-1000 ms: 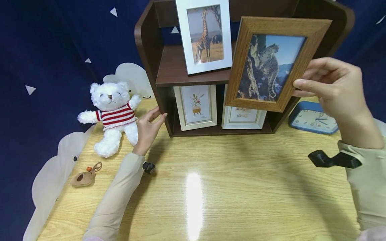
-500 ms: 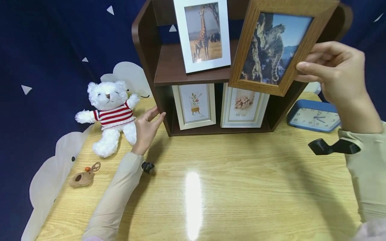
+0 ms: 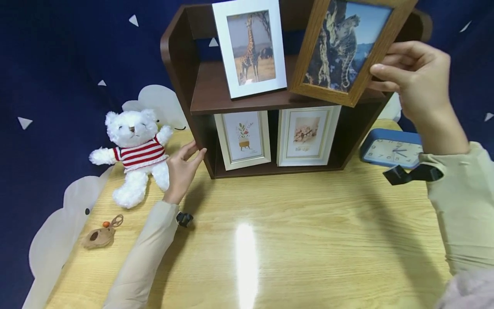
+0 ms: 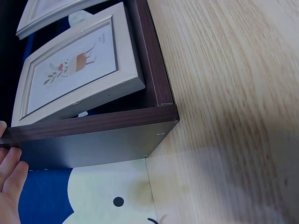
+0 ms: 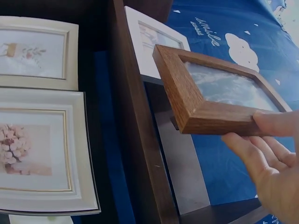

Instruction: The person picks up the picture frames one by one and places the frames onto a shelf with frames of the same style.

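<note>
My right hand pinches the right edge of a brown wooden picture frame with a leopard photo. It is tilted at the upper tier of a dark brown shelf; whether its bottom touches the board I cannot tell. A white picture frame with a giraffe photo leans on the upper tier to its left. My left hand holds the front edge of the shelf's left side panel, fingertips on its outer face. Below stand a cream flower-pot frame and a white blossom frame.
A white teddy bear in a striped sweater sits left of the shelf, on the wooden table. Nearer lies a small brown plush keyring. A blue alarm clock stands at the right, under my right arm.
My right hand has raised the brown frame from in front of the lower tier up to the upper tier, uncovering the blossom frame. My left hand stays at the side panel.
</note>
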`<state>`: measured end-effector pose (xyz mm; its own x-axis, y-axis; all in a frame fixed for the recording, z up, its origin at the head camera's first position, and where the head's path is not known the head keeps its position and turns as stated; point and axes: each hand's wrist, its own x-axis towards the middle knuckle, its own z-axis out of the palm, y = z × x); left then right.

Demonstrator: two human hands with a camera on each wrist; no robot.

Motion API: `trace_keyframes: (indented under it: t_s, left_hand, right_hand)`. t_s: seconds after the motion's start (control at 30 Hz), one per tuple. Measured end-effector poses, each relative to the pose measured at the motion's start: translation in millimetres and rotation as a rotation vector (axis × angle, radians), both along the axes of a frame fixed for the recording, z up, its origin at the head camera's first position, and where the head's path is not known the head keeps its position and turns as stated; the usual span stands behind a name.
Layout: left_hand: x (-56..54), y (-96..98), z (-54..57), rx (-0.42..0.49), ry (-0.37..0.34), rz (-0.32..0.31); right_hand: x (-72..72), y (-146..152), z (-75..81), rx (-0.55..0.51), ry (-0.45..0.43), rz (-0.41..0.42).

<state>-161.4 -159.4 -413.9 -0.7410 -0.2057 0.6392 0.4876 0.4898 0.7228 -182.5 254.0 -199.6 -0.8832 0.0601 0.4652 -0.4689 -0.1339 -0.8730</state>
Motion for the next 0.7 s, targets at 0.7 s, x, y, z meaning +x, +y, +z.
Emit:
trace_keyframes:
  t_s: [0.7]
  left_hand:
    - [43.5,-10.8,26.8,-0.066,0.012,0.013]
  right_hand:
    - [6.1,-5.7,7.2,-0.032,-0.133,-0.048]
